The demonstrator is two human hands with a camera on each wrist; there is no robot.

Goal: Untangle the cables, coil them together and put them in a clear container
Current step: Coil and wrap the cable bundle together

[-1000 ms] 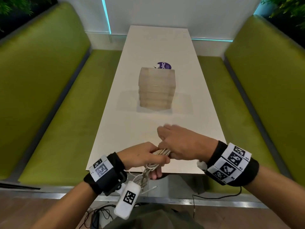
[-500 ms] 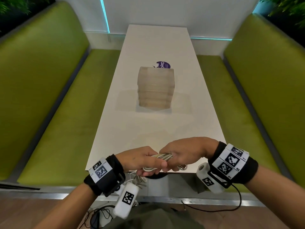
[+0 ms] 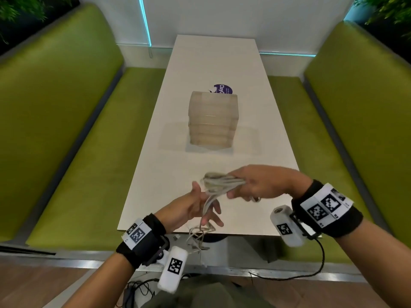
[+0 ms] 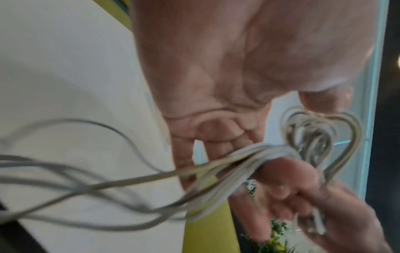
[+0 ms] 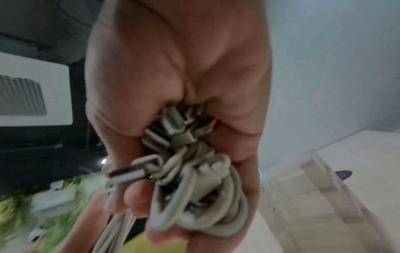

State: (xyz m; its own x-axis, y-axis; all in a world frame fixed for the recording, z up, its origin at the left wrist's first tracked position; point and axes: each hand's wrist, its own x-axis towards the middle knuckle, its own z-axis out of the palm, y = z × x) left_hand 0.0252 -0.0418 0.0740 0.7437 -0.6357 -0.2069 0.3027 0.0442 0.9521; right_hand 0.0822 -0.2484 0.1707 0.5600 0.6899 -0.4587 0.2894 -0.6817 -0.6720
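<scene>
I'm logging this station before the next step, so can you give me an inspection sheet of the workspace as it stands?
Surface: white table, long, set between the benches.
Job's things: cable bundle, partly coiled, above the table's near end; clear container stands at mid-table, no cables in it.
Clutter: purple sticker behind the container.
Grippers: right hand grips the coiled part, connectors bunched in its palm; left hand has straight fingers, loose strands running past them.
Cables: loose tail hangs over the near table edge, tangled; a black cord runs from the right wrist camera.
Surroundings: green benches on both sides, white wall behind.
</scene>
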